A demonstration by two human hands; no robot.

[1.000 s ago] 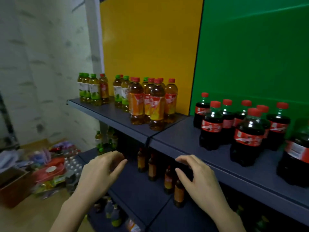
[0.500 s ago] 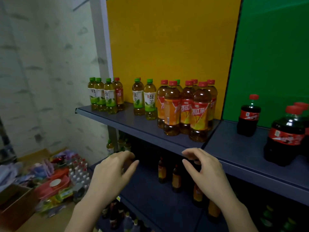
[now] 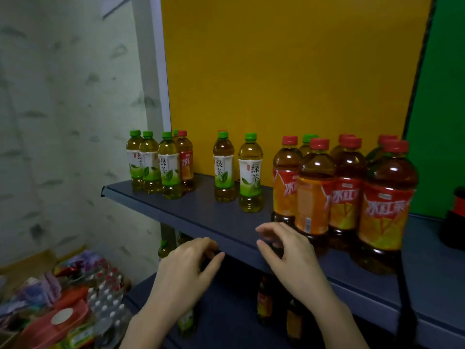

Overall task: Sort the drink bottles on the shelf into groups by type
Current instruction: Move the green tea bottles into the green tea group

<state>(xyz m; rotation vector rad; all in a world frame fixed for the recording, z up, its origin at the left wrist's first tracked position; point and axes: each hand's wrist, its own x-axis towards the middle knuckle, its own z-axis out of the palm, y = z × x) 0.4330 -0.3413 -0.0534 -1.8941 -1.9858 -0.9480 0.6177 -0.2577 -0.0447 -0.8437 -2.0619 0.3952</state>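
Observation:
On the dark blue shelf [image 3: 201,212], several green-capped green tea bottles [image 3: 151,165] stand at the far left, with one red-capped iced tea bottle [image 3: 185,162] among them. Two more green tea bottles [image 3: 249,175] stand in the middle. Several red-capped iced tea bottles [image 3: 347,187] cluster at the right, a green-capped bottle [image 3: 308,141] behind them. My left hand [image 3: 186,270] hovers below the shelf's front edge, fingers loosely curled, holding nothing. My right hand [image 3: 289,255] hovers at the edge in front of the iced tea bottles, also empty.
A lower shelf [image 3: 226,311] carries more small bottles. A dark cola bottle [image 3: 456,217] shows at the right edge, before the green panel. On the floor at left lie a pack of water bottles [image 3: 105,295] and colourful packages [image 3: 50,321].
The view has swung left and closer: the cola bottles have slid out of frame and the tea bottles fill the view. Both hands have risen toward the shelf edge, still empty.

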